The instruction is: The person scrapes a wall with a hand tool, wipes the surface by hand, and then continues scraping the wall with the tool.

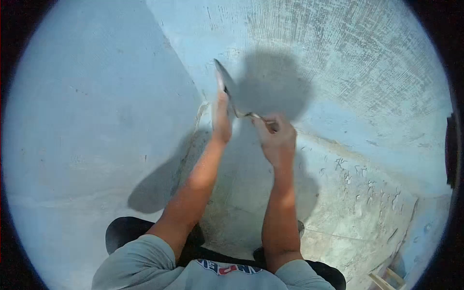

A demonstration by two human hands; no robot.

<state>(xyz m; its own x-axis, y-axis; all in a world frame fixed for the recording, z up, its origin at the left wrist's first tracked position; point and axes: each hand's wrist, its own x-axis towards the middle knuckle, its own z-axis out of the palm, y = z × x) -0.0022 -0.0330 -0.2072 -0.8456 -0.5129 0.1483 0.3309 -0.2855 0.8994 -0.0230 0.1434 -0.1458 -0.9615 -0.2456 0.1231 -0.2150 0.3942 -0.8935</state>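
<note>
A trowel [226, 79] with a thin metal blade is seen nearly edge-on at the upper centre, its tip pointing up and left. Its bent neck runs down to the right into my right hand [278, 137], whose fingers are wrapped round the handle. Against the left side of the blade lies my left hand [221, 116], held flat with its fingers stretched upward and slightly blurred. Both hands are in front of the pale blue wall, and the handle is mostly hidden by my right hand.
A blue wall [96, 96] fills the left, meeting a scored, patchy wall [338, 63] at a corner. Below is a worn, pitted surface [357, 179]. A wooden frame [386, 279] stands at the lower right. A dark object [452, 150] shows at the right edge.
</note>
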